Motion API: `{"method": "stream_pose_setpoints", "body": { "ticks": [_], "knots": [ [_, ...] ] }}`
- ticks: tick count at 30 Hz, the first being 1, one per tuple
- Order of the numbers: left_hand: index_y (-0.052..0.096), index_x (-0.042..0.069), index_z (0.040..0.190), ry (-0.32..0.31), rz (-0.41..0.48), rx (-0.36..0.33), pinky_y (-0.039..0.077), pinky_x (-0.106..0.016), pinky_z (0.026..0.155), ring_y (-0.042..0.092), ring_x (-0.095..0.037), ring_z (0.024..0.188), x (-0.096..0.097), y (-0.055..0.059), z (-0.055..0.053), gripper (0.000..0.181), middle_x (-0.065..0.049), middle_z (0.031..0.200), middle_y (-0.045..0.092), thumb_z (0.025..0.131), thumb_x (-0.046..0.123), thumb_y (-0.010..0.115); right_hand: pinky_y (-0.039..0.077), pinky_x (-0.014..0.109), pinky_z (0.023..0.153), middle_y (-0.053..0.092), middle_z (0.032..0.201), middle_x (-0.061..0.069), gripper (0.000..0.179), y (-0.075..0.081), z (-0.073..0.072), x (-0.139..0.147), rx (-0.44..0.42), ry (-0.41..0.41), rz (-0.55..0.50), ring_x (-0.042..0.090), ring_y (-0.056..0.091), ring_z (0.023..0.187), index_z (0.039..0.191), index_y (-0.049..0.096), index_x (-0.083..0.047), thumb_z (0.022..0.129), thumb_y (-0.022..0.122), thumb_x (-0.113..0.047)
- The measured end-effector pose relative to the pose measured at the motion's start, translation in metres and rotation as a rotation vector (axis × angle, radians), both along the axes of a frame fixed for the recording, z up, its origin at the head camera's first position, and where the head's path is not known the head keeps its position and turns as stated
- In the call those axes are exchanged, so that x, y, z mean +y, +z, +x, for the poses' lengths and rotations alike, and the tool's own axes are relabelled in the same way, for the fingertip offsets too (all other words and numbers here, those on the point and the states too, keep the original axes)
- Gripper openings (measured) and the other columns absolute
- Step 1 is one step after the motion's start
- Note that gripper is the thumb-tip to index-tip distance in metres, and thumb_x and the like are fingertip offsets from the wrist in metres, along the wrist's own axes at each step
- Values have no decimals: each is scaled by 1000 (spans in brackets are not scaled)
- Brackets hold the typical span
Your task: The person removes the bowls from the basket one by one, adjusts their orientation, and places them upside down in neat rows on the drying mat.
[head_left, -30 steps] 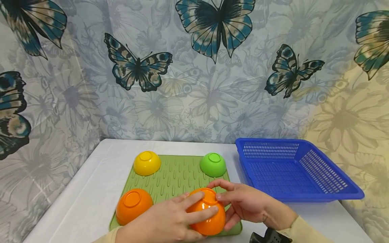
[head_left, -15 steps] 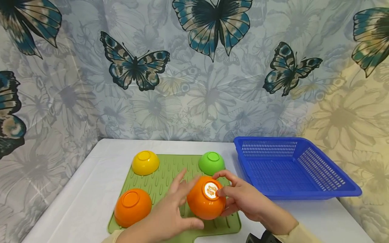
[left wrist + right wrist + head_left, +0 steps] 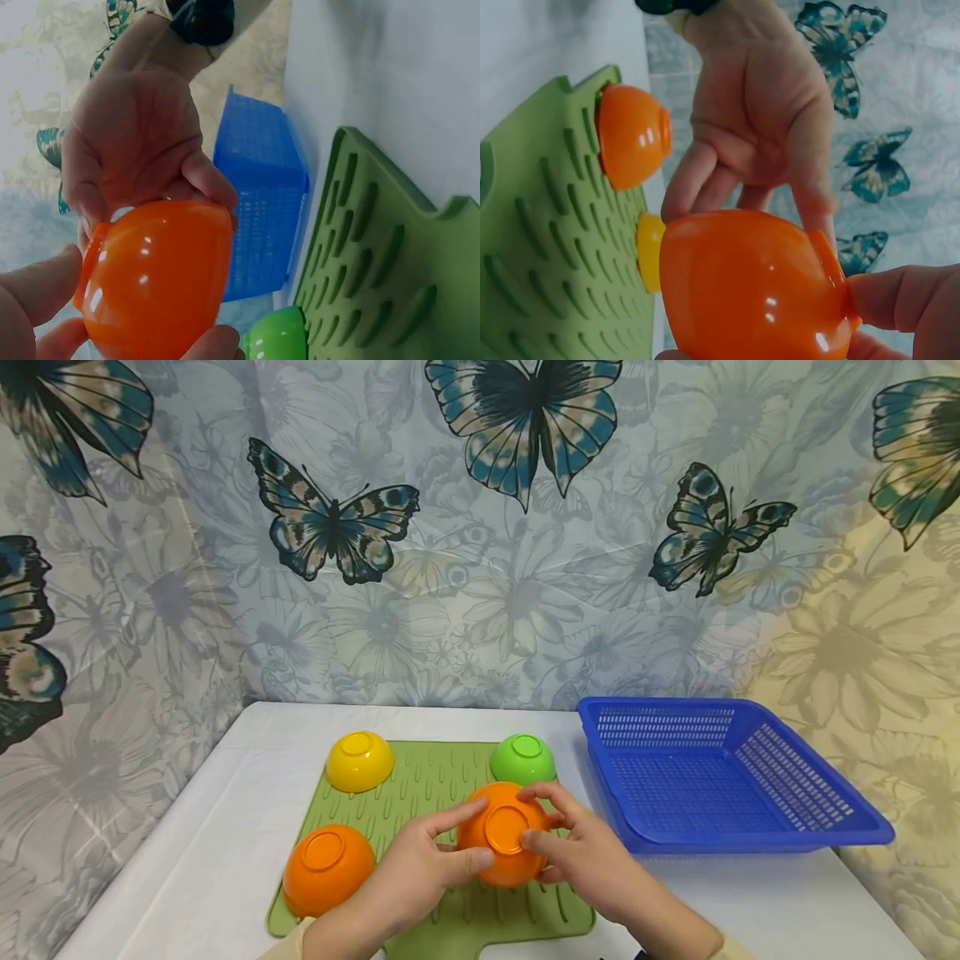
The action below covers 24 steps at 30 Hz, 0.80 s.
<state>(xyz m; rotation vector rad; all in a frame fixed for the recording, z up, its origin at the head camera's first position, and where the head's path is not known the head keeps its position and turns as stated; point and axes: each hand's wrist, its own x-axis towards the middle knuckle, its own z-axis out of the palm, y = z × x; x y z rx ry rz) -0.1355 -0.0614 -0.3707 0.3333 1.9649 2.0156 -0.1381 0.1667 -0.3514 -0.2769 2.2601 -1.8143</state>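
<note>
An orange bowl (image 3: 501,864), its base ring facing up and toward me, is held in both hands over the green mat (image 3: 442,764). My left hand (image 3: 414,870) grips its left side, thumb low and forefinger high. On the other side my right hand (image 3: 588,856) pinches it, thumb by the base ring and fingers around the wall. Both wrist views show the bowl (image 3: 165,277) between the two hands, overlapping the mat (image 3: 551,247) in neither. A second orange bowl (image 3: 327,877) lies upside down at the mat's near left.
Upside down at the mat's far corners sit a yellow bowl (image 3: 359,772) and a lime green bowl (image 3: 517,768). A blue plastic basket (image 3: 765,840) stands to the right on the white-covered table (image 3: 217,827). Butterfly-print cloth (image 3: 487,610) hangs behind.
The orange bowl has risen slightly and turned between the hands. My left hand came off it at half a second ago, fingers spread, and now grips it again.
</note>
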Motion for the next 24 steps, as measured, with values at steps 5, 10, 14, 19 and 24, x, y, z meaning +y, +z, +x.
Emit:
{"method": "stream_pose_setpoints", "body": {
  "ticks": [5, 10, 14, 19, 24],
  "knots": [
    [65, 22, 135, 47, -132, 92, 56, -29, 71, 66, -21, 85, 2, -3, -3, 56, -18, 152, 40, 83, 22, 83, 59, 47, 68, 45, 139, 31, 44, -2, 4, 1, 1, -1, 9, 31, 67, 93, 137, 53, -17, 96, 68, -20],
    [66, 23, 134, 41, -170, 106, 57, -30, 72, 67, -20, 88, 3, -5, -7, 56, -16, 150, 44, 82, 23, 84, 58, 43, 72, 33, 152, 27, 62, -5, 4, 9, -7, 61, 33, 30, 69, 88, 143, 50, -16, 87, 77, -12],
    [66, 24, 134, 15, -161, 95, 57, -32, 75, 66, -23, 100, 7, -9, -11, 57, -11, 142, 54, 80, 20, 85, 57, 39, 73, 31, 155, 22, 72, -11, 2, 17, 13, 89, 99, 28, 70, 82, 145, 48, -19, 82, 81, -7],
    [65, 24, 134, -2, -186, 103, 55, -35, 81, 58, -33, 118, 9, -18, -12, 60, -9, 139, 57, 78, 17, 86, 57, 37, 73, 36, 152, 23, 70, -23, -2, 22, 35, 110, 109, 28, 69, 82, 144, 50, -19, 82, 80, -5],
    [66, 20, 134, 16, -232, 94, 55, -35, 82, 58, -34, 117, 7, -30, -12, 61, -11, 134, 60, 77, 13, 87, 56, 39, 78, 39, 149, 25, 70, -36, -5, 18, 39, 123, 121, 30, 67, 95, 143, 52, -18, 80, 81, -4]
  ]
}}
